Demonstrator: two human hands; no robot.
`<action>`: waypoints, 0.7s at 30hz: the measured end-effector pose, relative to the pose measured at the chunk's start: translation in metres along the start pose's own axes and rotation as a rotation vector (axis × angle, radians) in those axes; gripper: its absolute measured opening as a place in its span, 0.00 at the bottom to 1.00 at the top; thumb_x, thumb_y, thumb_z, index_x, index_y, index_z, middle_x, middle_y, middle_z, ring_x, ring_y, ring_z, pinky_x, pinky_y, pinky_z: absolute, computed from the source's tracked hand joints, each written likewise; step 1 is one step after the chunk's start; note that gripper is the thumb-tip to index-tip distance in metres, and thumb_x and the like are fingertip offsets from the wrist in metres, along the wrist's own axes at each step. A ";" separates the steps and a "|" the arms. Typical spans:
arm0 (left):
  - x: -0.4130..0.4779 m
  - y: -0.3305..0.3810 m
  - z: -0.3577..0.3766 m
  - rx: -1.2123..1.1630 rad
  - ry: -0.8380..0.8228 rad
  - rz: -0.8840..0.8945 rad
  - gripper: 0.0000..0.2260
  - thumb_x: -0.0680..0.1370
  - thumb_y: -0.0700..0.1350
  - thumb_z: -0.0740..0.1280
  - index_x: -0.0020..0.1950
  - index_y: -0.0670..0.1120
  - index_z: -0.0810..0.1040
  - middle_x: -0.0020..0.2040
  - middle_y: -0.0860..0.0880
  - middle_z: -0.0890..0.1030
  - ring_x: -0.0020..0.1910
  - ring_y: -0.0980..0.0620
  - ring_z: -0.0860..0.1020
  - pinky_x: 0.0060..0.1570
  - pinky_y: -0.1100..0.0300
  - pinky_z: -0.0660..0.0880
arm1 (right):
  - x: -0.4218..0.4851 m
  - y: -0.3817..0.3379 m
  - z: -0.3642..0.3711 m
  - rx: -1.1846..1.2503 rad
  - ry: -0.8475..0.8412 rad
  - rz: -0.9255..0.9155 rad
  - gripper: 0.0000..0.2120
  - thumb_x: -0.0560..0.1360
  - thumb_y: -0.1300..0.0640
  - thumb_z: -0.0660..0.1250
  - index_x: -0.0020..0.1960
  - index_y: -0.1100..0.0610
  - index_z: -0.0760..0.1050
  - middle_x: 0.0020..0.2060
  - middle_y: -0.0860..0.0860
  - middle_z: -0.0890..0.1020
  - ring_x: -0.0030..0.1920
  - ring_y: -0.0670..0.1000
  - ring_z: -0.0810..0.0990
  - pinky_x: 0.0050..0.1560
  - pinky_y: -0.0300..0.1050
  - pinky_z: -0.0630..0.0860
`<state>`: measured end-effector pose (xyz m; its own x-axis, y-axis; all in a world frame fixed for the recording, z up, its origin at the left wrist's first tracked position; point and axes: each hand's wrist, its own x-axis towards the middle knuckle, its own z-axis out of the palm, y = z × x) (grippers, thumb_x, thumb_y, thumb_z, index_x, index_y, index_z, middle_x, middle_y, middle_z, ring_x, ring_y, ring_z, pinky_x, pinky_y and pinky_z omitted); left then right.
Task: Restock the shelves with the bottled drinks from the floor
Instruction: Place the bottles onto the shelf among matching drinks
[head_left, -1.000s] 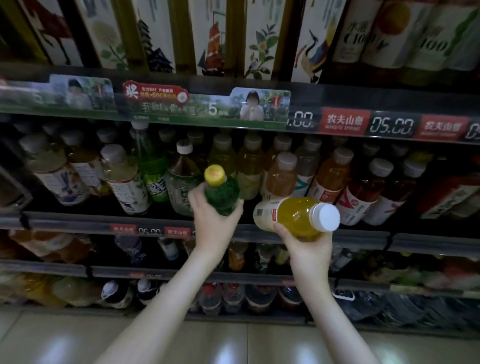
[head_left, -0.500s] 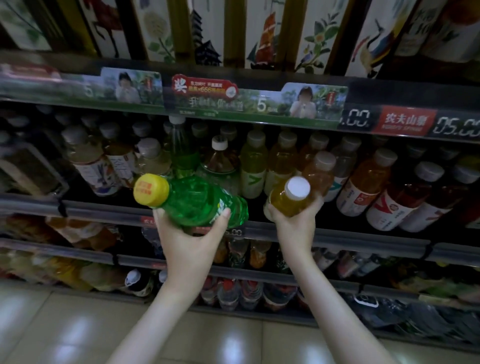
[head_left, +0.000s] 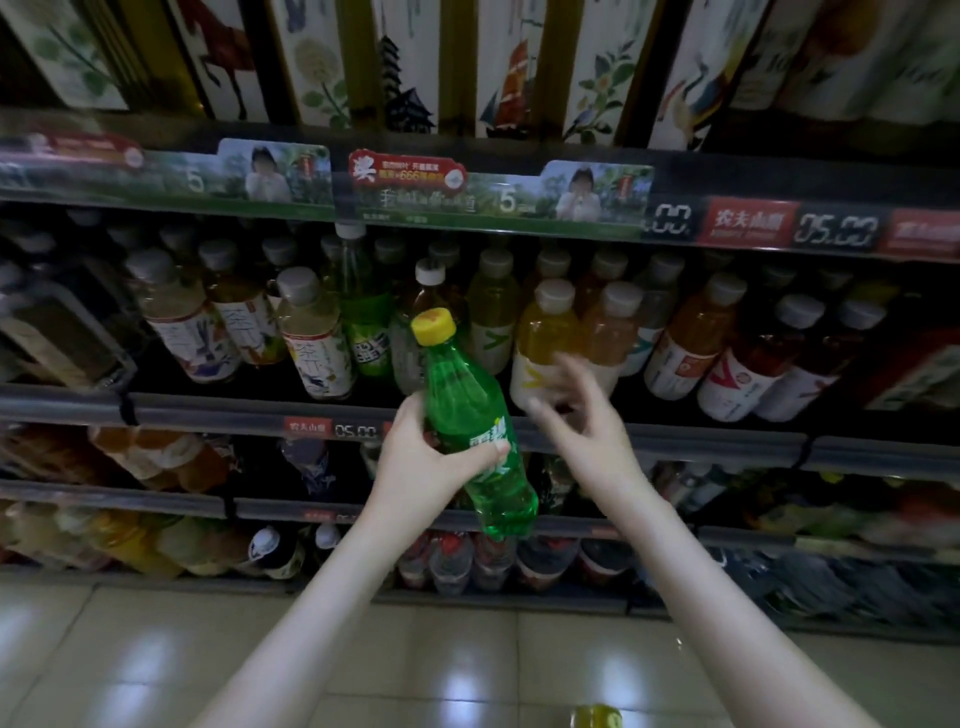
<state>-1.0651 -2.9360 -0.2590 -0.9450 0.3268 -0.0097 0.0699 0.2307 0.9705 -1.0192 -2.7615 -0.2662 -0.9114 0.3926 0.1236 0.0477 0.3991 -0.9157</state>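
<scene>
While fingers (head_left: 415, 415) grip green bottle (head_left: 462, 395), shelf (head_left: 208, 413) holds drinks (head_left: 545, 338).

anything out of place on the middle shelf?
One tall white-capped green bottle stands in among the pale tea bottles. It is a different colour and taller than its neighbours. Nothing there looks spilled or toppled.
</scene>
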 end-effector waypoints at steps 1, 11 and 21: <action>-0.003 0.006 0.008 0.003 -0.040 0.001 0.25 0.62 0.50 0.79 0.55 0.56 0.74 0.56 0.52 0.80 0.55 0.55 0.78 0.54 0.56 0.76 | -0.021 -0.008 -0.012 0.074 -0.136 0.006 0.31 0.72 0.45 0.70 0.72 0.45 0.62 0.61 0.43 0.75 0.60 0.36 0.74 0.58 0.32 0.70; -0.081 0.093 0.188 0.009 -0.645 0.100 0.18 0.67 0.48 0.79 0.54 0.53 0.78 0.50 0.56 0.83 0.49 0.63 0.80 0.53 0.65 0.76 | -0.169 0.014 -0.179 -0.012 0.085 0.261 0.24 0.62 0.49 0.76 0.56 0.42 0.71 0.47 0.43 0.83 0.48 0.39 0.81 0.50 0.37 0.75; -0.244 0.162 0.458 0.418 -1.100 0.353 0.20 0.76 0.62 0.63 0.64 0.53 0.74 0.55 0.54 0.81 0.52 0.54 0.80 0.57 0.53 0.77 | -0.380 0.087 -0.452 0.115 0.499 0.454 0.21 0.69 0.61 0.76 0.59 0.53 0.75 0.51 0.48 0.84 0.51 0.46 0.83 0.53 0.44 0.78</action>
<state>-0.6771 -2.5582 -0.2096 -0.0949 0.9831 -0.1564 0.5551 0.1826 0.8115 -0.4841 -2.5010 -0.2197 -0.5130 0.8459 -0.1458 0.3115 0.0252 -0.9499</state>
